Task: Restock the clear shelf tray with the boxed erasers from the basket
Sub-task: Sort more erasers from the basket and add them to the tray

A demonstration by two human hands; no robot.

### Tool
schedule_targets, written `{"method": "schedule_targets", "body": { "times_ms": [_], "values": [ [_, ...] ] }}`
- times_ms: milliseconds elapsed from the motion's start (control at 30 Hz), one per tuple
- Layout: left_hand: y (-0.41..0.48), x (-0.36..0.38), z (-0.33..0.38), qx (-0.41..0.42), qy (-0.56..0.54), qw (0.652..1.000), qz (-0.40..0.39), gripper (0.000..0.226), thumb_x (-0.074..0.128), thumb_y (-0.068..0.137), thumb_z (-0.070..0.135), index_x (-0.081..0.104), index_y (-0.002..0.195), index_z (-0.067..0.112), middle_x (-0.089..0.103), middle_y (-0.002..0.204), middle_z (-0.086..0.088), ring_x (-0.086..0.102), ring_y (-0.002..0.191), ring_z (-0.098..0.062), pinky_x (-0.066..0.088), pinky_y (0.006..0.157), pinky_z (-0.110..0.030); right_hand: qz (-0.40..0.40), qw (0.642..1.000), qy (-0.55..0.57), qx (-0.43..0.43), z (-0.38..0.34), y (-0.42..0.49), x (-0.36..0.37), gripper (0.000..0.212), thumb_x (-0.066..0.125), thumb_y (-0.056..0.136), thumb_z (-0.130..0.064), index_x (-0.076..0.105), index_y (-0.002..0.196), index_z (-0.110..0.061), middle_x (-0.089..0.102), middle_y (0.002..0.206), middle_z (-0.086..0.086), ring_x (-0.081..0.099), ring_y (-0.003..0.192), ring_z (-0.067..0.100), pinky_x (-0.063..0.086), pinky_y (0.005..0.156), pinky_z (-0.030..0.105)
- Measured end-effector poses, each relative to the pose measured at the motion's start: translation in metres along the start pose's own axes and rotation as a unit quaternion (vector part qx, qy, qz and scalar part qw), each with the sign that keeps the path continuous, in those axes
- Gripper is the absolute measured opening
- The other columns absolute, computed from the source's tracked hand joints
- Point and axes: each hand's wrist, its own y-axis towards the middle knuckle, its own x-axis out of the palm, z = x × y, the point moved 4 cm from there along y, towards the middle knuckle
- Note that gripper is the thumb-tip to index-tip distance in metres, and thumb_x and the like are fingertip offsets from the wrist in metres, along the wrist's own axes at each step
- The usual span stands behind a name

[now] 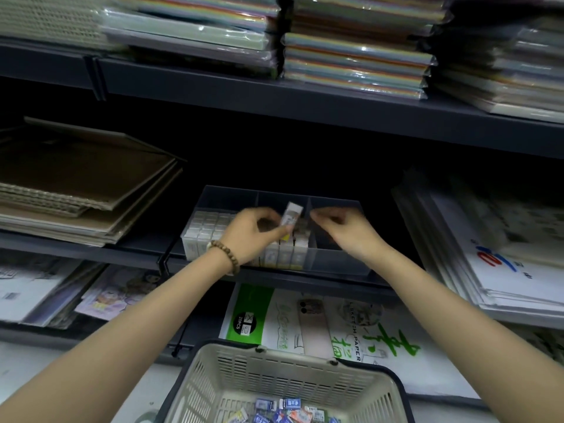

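Observation:
A clear shelf tray point(338, 265) with three compartments sits on the middle shelf. Its left compartment holds rows of white boxed erasers point(207, 225); the middle one holds several standing upright at the front point(285, 254); the right one looks empty. My left hand point(254, 236), wearing a bead bracelet, grips one boxed eraser point(291, 215) upright above the middle compartment. My right hand point(341, 228) hovers over the divider by the right compartment, fingers pinched with nothing visible in them. A beige basket point(287, 374) below holds several loose boxed erasers point(283, 412).
Brown sketchbooks point(76, 184) lie stacked left of the tray. Wrapped paper pads point(500, 248) lean at the right. Coloured paper packs point(354, 53) fill the upper shelf, which overhangs the tray. A sketch paper pack point(320, 325) lies on the lower shelf behind the basket.

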Motion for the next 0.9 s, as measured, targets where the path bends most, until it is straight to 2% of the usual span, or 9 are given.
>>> {"method": "schedule_targets", "body": {
  "times_ms": [67,133,300,367,500,633,767,833,900],
  "values": [
    [-0.005,-0.016,-0.012,-0.014,0.0,0.999,0.04,0.025,0.067,0.083,0.034,0.063,0.094,0.012,0.06,0.083,0.005,0.058,0.082,-0.013,0.043,0.069,-0.02,-0.017,0.994,-0.109,-0.006,0.005,-0.002,-0.003,0.031,0.06,0.09,-0.034,0.068,0.113,-0.015,0.061,0.114,0.0,0.054,0.105,0.011,0.036,0.082,0.017],
    [-0.011,-0.026,-0.022,-0.025,-0.02,0.998,0.052,0.021,0.067,0.083,0.034,0.063,0.091,0.014,0.063,0.083,0.001,0.061,0.084,-0.019,0.046,0.072,-0.029,-0.036,0.986,-0.162,-0.012,0.01,-0.008,0.005,0.036,0.061,0.087,-0.039,0.066,0.116,-0.018,0.058,0.121,0.002,0.053,0.114,0.016,0.036,0.086,0.019],
    [-0.017,-0.027,-0.023,-0.026,-0.021,0.999,0.04,0.026,0.065,0.083,0.039,0.064,0.093,0.016,0.068,0.086,-0.008,0.063,0.081,-0.029,0.051,0.074,-0.04,-0.021,0.987,-0.159,-0.028,0.007,-0.017,0.024,0.04,0.058,0.09,-0.037,0.059,0.126,-0.019,0.047,0.116,0.001,0.048,0.115,0.017,0.03,0.084,0.012],
    [-0.016,-0.027,-0.023,-0.032,-0.027,0.998,0.053,0.029,0.065,0.083,0.038,0.065,0.098,0.013,0.068,0.093,-0.008,0.063,0.087,-0.026,0.052,0.078,-0.039,-0.018,0.991,-0.13,-0.005,0.006,-0.016,0.016,0.038,0.059,0.09,-0.032,0.06,0.125,-0.017,0.05,0.123,0.003,0.047,0.119,0.017,0.029,0.088,0.011],
    [-0.014,-0.028,-0.026,-0.037,-0.046,0.997,0.045,0.026,0.066,0.084,0.037,0.065,0.093,0.013,0.068,0.09,-0.003,0.063,0.088,-0.019,0.052,0.08,-0.037,-0.071,0.99,-0.113,0.05,-0.003,-0.012,0.009,0.044,0.057,0.093,-0.028,0.053,0.132,-0.009,0.049,0.139,0.005,0.046,0.127,0.016,0.032,0.098,0.017],
    [-0.015,-0.033,-0.028,-0.028,-0.055,0.997,0.05,0.023,0.066,0.084,0.035,0.065,0.09,0.013,0.069,0.087,-0.006,0.064,0.085,-0.021,0.053,0.079,-0.04,-0.122,0.971,-0.175,0.109,-0.022,-0.005,0.01,0.05,0.055,0.093,-0.033,0.049,0.134,-0.006,0.05,0.138,0.008,0.049,0.124,0.021,0.037,0.099,0.024],
    [-0.017,-0.041,-0.031,-0.008,-0.089,0.994,0.069,0.017,0.066,0.084,0.031,0.064,0.089,0.016,0.068,0.087,-0.003,0.064,0.084,-0.016,0.052,0.076,-0.032,-0.14,0.948,-0.242,0.15,-0.034,0.002,0.015,0.052,0.057,0.092,-0.032,0.049,0.132,-0.001,0.056,0.129,0.014,0.057,0.112,0.026,0.047,0.097,0.034],
    [-0.02,-0.044,-0.031,0.006,-0.095,0.993,0.069,0.016,0.066,0.084,0.032,0.065,0.089,0.017,0.068,0.086,-0.001,0.064,0.083,-0.012,0.051,0.074,-0.026,-0.142,0.947,-0.243,0.154,-0.036,0.001,0.014,0.051,0.057,0.092,-0.033,0.05,0.132,-0.002,0.055,0.132,0.013,0.056,0.114,0.025,0.048,0.096,0.032],
    [-0.023,-0.044,-0.027,0.018,-0.108,0.992,0.064,0.012,0.068,0.082,0.032,0.066,0.087,0.021,0.069,0.084,0.003,0.065,0.081,-0.008,0.052,0.073,-0.02,-0.121,0.963,-0.195,0.14,-0.035,-0.003,0.011,0.05,0.056,0.092,-0.034,0.05,0.133,-0.006,0.054,0.133,0.009,0.055,0.115,0.022,0.047,0.092,0.027]
  ]
}}
